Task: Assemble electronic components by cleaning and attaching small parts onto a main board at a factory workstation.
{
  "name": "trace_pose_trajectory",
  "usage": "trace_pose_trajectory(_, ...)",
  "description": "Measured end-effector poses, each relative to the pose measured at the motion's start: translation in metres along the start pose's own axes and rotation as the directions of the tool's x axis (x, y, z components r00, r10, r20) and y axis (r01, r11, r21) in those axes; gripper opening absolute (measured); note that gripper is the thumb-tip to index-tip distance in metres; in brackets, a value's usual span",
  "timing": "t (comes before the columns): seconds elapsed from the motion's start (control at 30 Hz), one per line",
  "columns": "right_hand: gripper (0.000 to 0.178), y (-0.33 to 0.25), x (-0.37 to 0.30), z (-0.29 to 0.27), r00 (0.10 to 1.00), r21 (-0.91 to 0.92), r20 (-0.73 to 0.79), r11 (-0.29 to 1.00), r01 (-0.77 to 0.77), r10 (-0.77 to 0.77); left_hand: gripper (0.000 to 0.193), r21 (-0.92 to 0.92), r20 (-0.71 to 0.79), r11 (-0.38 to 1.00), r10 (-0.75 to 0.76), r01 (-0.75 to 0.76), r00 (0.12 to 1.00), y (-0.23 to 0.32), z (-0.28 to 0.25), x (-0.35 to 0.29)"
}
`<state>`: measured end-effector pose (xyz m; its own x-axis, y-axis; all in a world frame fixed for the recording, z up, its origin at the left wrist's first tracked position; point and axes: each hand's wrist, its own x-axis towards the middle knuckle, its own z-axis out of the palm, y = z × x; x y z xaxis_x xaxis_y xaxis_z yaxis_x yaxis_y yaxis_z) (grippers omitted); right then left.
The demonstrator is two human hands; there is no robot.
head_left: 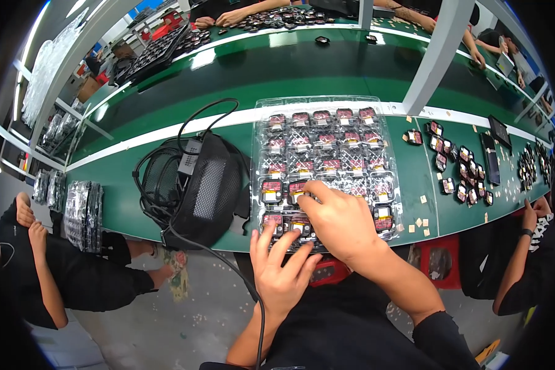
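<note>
A clear plastic blister tray (258, 117) lies on the green bench in front of me, its pockets set in rows. Small black-cased electronic devices with pink and white-yellow faces sit in many pockets. My right hand (342, 216) reaches over the tray's near half, thumb and fingers pinched on one small device (296, 187) in the second row from me. My left hand (280, 271) is at the near edge, fingers spread, tips at a front-row device (300, 226). Another device (271, 191) sits left of the pinched one. The right hand covers some near pockets.
A black mesh bag (206, 185) with looped cables stands left of the tray; one cable runs down past my left arm. Stacked clear trays (84, 216) are farther left. Loose devices (468, 172) lie to the right. Co-workers sit at both sides and across the green belt (259, 71).
</note>
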<state>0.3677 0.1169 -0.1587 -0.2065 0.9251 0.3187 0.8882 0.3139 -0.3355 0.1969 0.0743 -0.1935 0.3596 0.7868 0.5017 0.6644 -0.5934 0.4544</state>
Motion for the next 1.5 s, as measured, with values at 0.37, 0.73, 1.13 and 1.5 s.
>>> trace_pose_trajectory(0.37,0.014,-0.004,0.009,0.005,0.997,-0.132,0.068,0.990,0.049,-0.040,0.026,-0.016,-0.011,1.000,-0.026,0.026,1.000,-0.006,0.011,-0.002)
trace_pose_trajectory(0.73,0.027,0.000,0.003,-0.021,0.993,-0.085,0.103,0.994,0.063,-0.054,0.029,-0.010,-0.007,1.000,-0.027,0.027,1.000,-0.006,0.012,-0.002)
trace_pose_trajectory(1.13,0.048,-0.020,-0.088,-0.013,0.991,-0.143,0.055,0.983,-0.114,0.123,0.027,-0.039,0.016,0.999,-0.025,0.026,1.000,-0.008,0.010,-0.001)
trace_pose_trajectory(1.5,0.051,-0.013,-0.089,-0.017,0.985,-0.137,0.131,0.986,-0.093,0.111,0.028,-0.003,0.037,1.000,-0.026,0.026,0.999,-0.002,0.012,0.000)
